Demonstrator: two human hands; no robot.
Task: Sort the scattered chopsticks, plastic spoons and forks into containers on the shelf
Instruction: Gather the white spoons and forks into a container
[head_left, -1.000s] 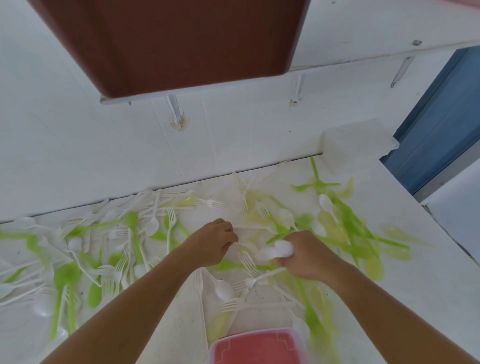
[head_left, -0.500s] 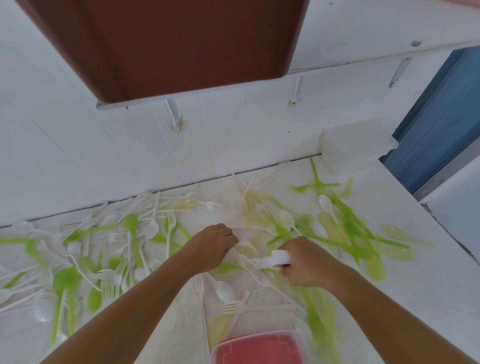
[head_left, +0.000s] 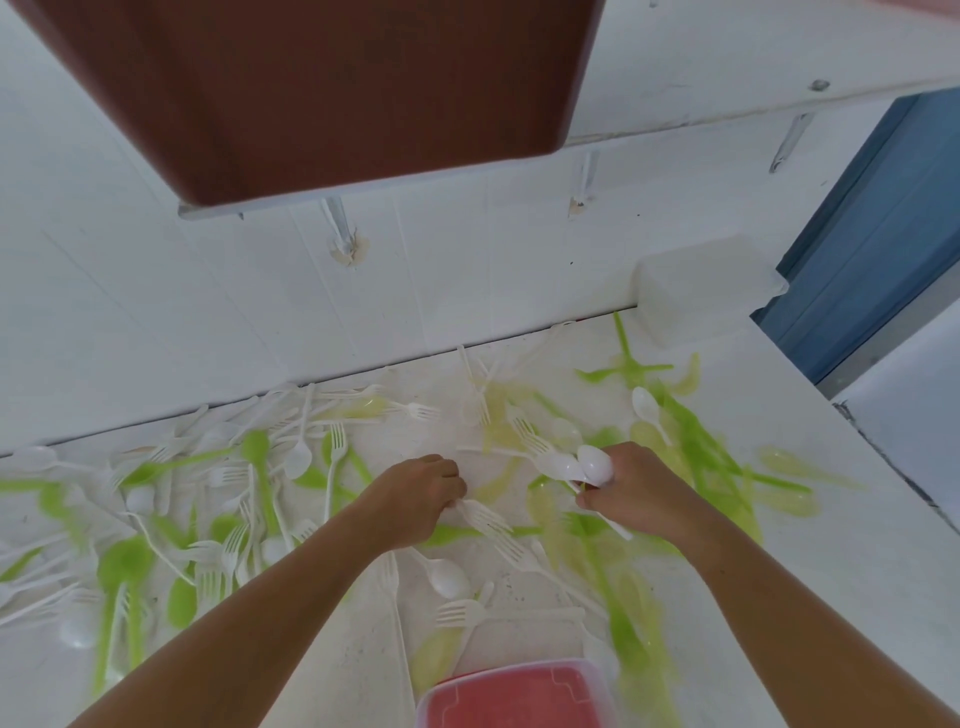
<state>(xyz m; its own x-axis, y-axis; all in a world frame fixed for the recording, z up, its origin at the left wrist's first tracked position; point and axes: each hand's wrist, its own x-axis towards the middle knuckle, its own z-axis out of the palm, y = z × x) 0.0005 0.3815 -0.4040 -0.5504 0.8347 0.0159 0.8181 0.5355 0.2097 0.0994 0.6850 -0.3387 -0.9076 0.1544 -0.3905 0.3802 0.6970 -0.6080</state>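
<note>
White, green and pale yellow plastic forks and spoons lie scattered across the white counter (head_left: 857, 587). My right hand (head_left: 636, 493) grips a small bunch of white spoons (head_left: 582, 465), their bowls sticking out to the upper left of my fist. My left hand (head_left: 415, 493) is curled over the handle end of a white fork (head_left: 485, 517) that lies on the counter, its tines pointing right. A loose white spoon (head_left: 447, 577) lies just below my left hand. No chopsticks are plainly visible.
A red-lidded clear container (head_left: 514, 696) stands at the near edge. A translucent white box (head_left: 696, 291) sits in the far right corner by the wall. A brown bin (head_left: 322, 88) rests on the shelf overhead. The counter's right edge drops off beside a blue panel (head_left: 878, 234).
My right hand has lifted up and to the right with the white spoons. My left hand has closed down onto the handle of a white fork.
</note>
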